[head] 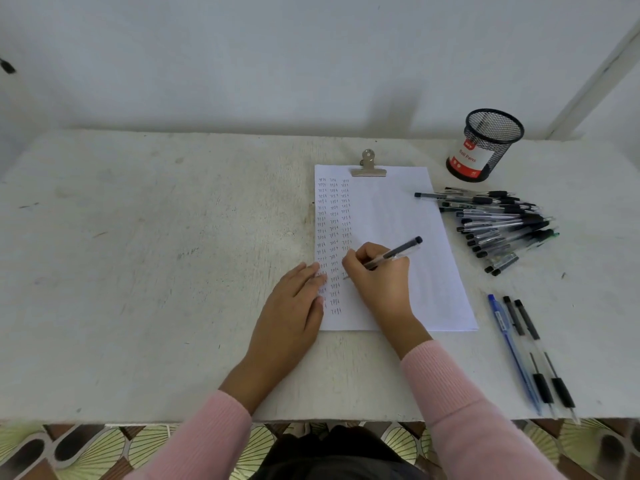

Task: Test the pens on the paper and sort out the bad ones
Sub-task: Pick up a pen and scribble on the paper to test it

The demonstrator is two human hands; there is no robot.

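Note:
A white sheet of paper (408, 216) lies clipped under a metal clip (368, 166), its left part filled with columns of small handwritten marks. My right hand (379, 277) grips a clear pen with a black cap end (398, 251), tip down on the paper in the third column. My left hand (294, 303) rests flat on the paper's left edge, fingers straight. A heap of several black-capped pens (502, 223) lies right of the paper. Three pens, one blue (512, 351) and two black (540, 355), lie apart near the front right edge.
A black mesh pen cup (488, 145) with a red and white label stands at the back right of the white table (156, 254). A wall runs close behind. The table's front edge is near my body, with patterned floor below.

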